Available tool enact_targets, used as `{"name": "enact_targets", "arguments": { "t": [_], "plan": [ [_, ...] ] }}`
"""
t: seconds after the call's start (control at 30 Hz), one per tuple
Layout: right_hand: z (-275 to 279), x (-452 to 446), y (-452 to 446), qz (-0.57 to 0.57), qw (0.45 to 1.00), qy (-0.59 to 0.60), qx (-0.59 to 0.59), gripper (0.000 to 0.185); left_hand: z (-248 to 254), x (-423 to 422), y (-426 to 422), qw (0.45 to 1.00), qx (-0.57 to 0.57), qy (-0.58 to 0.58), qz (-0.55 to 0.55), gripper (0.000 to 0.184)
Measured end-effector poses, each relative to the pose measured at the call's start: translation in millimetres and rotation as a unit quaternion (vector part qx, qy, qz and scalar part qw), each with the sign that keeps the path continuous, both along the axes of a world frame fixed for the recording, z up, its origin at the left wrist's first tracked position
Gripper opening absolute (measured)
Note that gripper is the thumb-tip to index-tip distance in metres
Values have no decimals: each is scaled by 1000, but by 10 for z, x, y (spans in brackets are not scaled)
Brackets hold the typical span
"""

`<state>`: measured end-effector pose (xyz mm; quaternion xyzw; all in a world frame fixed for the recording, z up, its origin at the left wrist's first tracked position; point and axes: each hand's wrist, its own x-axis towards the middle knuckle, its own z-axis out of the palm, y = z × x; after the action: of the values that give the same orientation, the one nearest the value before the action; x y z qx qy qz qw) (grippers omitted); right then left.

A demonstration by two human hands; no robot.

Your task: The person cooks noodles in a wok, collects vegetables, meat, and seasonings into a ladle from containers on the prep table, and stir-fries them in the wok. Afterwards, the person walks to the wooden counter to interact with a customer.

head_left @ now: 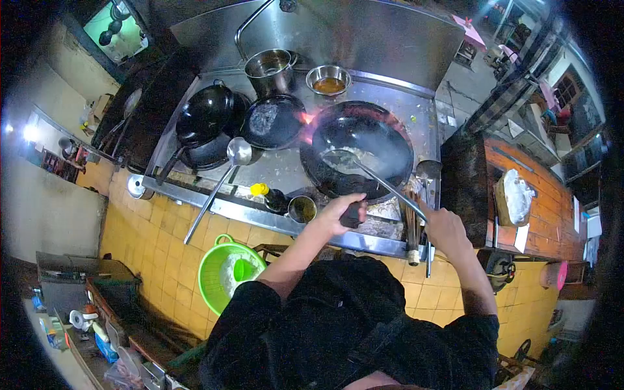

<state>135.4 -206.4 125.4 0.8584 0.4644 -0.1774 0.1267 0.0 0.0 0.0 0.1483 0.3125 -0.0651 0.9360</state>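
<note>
Steel stove (424,133) | by left hand (338,216), wok (365,132) just ahead is gripped at its dark handle (353,215) | ladle (388,185), dipped in wok, is gripped by right hand (447,231)

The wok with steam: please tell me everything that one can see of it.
The wok is round, deep and black, metal by its look, with a glossy inner wall. It stands open side up on the stove, flame showing at its left. Steam hangs over pale contents. The head of a long-handled tool is inside, its shaft crossing the near right rim. The left grip holds something dark by the near rim; handle or cloth, I cannot tell.
</note>
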Motion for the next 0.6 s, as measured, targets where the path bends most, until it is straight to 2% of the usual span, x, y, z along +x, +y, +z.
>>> {"name": "enact_targets", "arguments": {
  "t": [0.03, 0.07, 0.1, 0.13, 0.17, 0.2, 0.23, 0.27, 0.3, 0.37, 0.43, 0.47, 0.53, 0.57, 0.6],
  "plan": [
    [-23, -1, -18, 13, 999, -24, 28, 45, -55, -21, -31, 996, 73, 51, 15, 17],
    [-56, -14, -33, 25, 997, -45, 56, 39, -110, -101, -147, 992, 74, 106, 0, 18],
    [-148, -34, -74, 21, 997, -48, 63, 39, -326, -172, -436, 981, 169, 98, -6, 20],
    [-225, -86, 31, -22, 996, -55, 73, 37, -567, -194, -616, 986, 142, 84, -9, 14],
    [-254, -124, 45, -65, 994, -61, 68, 36, -144, -444, -745, 855, 485, -175, -64, 12],
    [-261, -139, 44, -80, 993, -55, 63, 36, 143, -452, -871, 948, 296, -89, -81, 12],
    [-309, -156, 42, -84, 993, -47, 65, 36, 346, -422, -887, 991, 99, 6, -92, 13],
    [-361, -147, 22, -79, 994, -27, 68, 36, 478, -335, -818, 979, 148, 58, -129, 15],
    [-424, -147, -19, -71, 995, -7, 66, 35, 332, -225, -692, 980, 138, 69, -123, 19],
    [-634, -124, -42, -78, 995, 1, 70, 32, -31, -66, -350, 974, 217, -15, -69, 22],
    [-866, -68, -2, -135, 987, -23, 86, 29, -198, 3, -299, 975, 221, 27, -7, 25],
    [-1013, -35, -41, -128, 982, -43, 132, 33, -219, -72, -437, 973, 231, 24, -17, 24],
    [-677, 29, -22, -143, 980, -36, 136, 36, 90, -282, -724, 964, 257, 11, -64, 22],
    [-512, 3, -56, -159, 979, -18, 129, 39, 222, -348, -821, 982, 172, 36, -76, 18],
    [-456, 35, -184, -135, 974, -11, 179, 45, 242, -349, -823, 982, 161, 50, -81, 17]
  ]
}}
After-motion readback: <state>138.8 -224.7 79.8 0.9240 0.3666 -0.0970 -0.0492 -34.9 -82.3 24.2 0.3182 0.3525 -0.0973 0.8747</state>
